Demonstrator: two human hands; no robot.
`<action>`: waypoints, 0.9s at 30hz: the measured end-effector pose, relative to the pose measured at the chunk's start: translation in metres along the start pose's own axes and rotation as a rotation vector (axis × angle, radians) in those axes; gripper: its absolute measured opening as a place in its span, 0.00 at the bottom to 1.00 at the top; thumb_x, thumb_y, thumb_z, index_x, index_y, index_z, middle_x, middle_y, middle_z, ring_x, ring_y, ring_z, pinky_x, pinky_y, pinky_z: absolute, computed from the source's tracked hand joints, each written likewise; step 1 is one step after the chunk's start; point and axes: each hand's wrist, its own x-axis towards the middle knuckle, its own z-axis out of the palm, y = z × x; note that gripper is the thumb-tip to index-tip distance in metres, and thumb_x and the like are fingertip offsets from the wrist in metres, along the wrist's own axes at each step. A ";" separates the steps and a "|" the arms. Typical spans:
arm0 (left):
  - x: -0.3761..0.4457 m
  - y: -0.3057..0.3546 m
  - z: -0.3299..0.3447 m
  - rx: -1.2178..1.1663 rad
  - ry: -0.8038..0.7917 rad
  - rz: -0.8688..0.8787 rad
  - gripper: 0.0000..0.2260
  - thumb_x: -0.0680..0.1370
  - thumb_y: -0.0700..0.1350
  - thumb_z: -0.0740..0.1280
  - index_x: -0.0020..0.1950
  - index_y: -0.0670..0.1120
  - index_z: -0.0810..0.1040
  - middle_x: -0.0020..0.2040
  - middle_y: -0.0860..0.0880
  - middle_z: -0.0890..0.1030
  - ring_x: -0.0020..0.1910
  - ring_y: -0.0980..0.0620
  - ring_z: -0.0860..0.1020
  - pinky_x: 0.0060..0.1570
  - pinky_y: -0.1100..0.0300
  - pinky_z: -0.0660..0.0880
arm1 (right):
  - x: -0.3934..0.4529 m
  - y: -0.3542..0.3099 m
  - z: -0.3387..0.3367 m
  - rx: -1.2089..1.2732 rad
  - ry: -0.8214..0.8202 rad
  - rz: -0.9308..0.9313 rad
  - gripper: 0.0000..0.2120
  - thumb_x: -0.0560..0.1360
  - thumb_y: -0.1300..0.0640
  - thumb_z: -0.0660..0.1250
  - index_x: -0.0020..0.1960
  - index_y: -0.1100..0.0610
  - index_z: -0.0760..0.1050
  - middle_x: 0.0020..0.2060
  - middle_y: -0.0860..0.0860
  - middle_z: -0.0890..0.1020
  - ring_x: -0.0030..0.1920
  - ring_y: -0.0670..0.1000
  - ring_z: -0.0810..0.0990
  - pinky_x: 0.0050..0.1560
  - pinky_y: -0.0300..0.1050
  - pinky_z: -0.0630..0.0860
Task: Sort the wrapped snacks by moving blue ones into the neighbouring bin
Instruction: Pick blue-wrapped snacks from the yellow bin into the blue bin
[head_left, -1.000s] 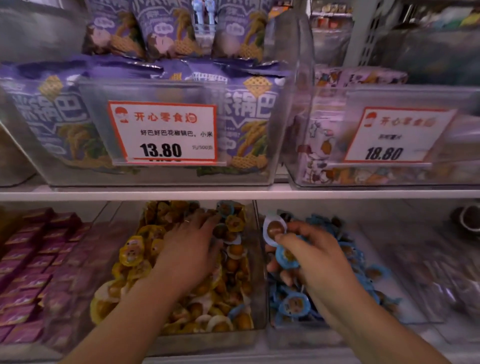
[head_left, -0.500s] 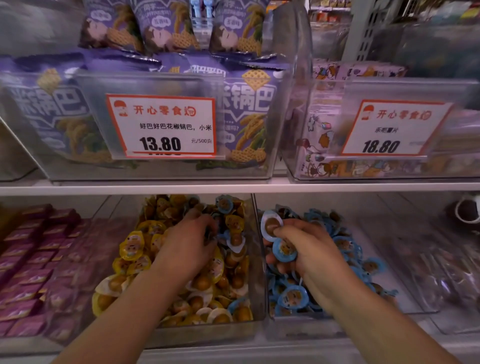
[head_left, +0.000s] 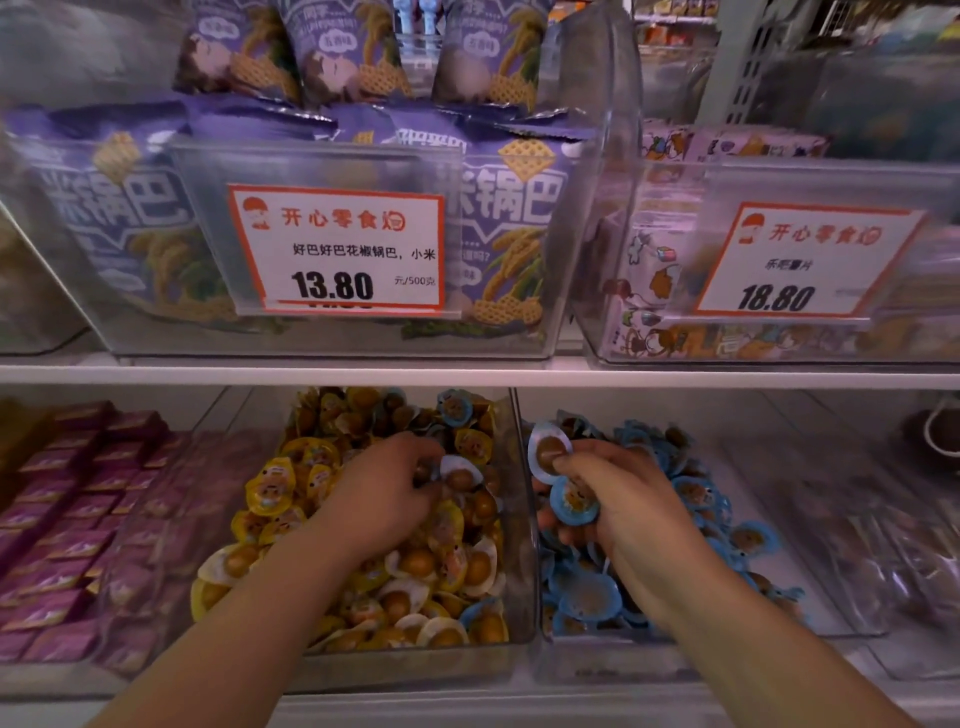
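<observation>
My left hand curled, pinching snack in yellow bin; right hand grips blue snacks over blue bin; clear wall between.

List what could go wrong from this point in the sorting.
The right hand grips several blue snacks at once over the blue bin; one could slip and fall back into the yellow bin. The left hand digs among mixed wrappers, so it might pinch a yellow one. A blue snack at the back could be missed.
</observation>
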 end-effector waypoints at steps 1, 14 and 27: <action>-0.002 0.000 -0.003 -0.048 0.026 0.003 0.04 0.76 0.50 0.70 0.44 0.56 0.76 0.44 0.56 0.77 0.45 0.55 0.77 0.44 0.56 0.74 | 0.001 -0.001 0.000 0.004 0.000 0.002 0.07 0.67 0.49 0.71 0.40 0.51 0.83 0.41 0.57 0.86 0.34 0.58 0.85 0.28 0.44 0.75; -0.058 0.108 -0.018 -0.214 0.330 0.321 0.07 0.78 0.42 0.65 0.50 0.55 0.74 0.50 0.58 0.73 0.48 0.59 0.74 0.45 0.64 0.73 | -0.037 -0.022 -0.007 0.339 -0.359 0.149 0.23 0.79 0.40 0.61 0.55 0.57 0.82 0.44 0.56 0.84 0.39 0.56 0.83 0.31 0.48 0.77; -0.054 0.095 -0.001 -0.296 0.092 0.441 0.28 0.78 0.63 0.58 0.77 0.60 0.60 0.77 0.62 0.61 0.78 0.60 0.54 0.72 0.57 0.58 | -0.022 -0.005 -0.032 0.305 -0.017 0.256 0.12 0.76 0.56 0.70 0.56 0.62 0.80 0.44 0.58 0.85 0.30 0.48 0.80 0.20 0.36 0.65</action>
